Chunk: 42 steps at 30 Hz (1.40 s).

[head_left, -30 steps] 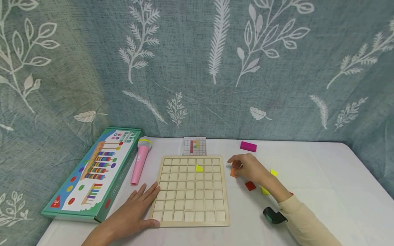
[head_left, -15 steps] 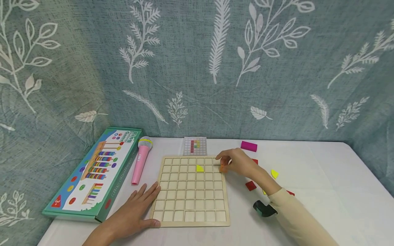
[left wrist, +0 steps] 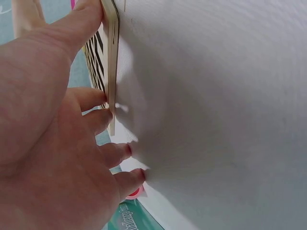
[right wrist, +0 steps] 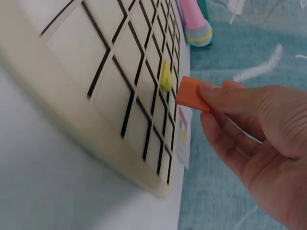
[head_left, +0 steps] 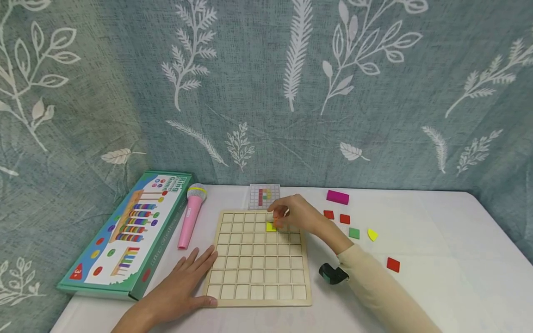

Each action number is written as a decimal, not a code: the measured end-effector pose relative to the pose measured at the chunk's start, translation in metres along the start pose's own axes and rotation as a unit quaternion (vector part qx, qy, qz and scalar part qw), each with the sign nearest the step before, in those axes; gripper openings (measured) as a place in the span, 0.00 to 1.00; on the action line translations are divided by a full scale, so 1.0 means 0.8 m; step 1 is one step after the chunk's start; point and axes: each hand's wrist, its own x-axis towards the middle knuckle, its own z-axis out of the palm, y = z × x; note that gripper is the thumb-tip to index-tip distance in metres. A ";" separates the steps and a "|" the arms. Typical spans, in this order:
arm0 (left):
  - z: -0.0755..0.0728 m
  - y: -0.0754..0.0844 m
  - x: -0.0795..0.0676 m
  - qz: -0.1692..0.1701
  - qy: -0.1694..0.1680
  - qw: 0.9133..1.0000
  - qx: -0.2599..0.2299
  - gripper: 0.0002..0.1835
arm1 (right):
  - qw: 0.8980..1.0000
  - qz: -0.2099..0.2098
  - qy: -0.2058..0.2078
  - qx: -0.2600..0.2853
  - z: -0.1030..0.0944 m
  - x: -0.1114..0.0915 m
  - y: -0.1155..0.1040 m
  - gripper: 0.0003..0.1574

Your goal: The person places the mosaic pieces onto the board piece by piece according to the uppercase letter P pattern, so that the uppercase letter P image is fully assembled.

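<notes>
My right hand [head_left: 300, 213] pinches an orange tile [right wrist: 191, 93] between thumb and fingers, above the back part of the wooden grid board [head_left: 257, 303]. Right beside the orange tile, in one of the board's cells, lies a yellow quarter-round tile [head_left: 270, 227]. At the board's near left side my left hand [head_left: 181, 289] rests with spread, straight fingers, its thumb on the lower corner and fingertips at the left edge. The left wrist view shows that thumb [left wrist: 81, 24] against the board's rim. A pattern card [head_left: 255, 198] with coloured squares lies behind the board.
Right of the board lie several red tiles [head_left: 393, 264], a green tile [head_left: 354, 233] and a yellow rounded tile [head_left: 372, 235]. A magenta block [head_left: 337, 197] is farther back. To the left are a pink toy microphone [head_left: 190, 222] and a game box [head_left: 129, 231].
My right hand has carried the orange tile leftward from the table to over the board, beside the yellow tile. Red and green tiles behind the arm have come into view. My left hand stays put.
</notes>
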 end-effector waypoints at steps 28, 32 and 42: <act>-0.007 0.003 0.005 -0.010 -0.013 1.000 -0.003 0.55 | 1.000 0.006 -0.026 -0.002 0.035 0.041 -0.011 0.16; -0.008 0.003 0.004 -0.008 -0.013 1.000 -0.001 0.55 | 1.000 0.013 -0.020 -0.005 0.038 0.043 -0.010 0.16; -0.005 -0.001 0.002 -0.007 -0.004 1.000 -0.005 0.55 | 1.000 0.020 -0.008 -0.011 0.048 0.044 -0.006 0.15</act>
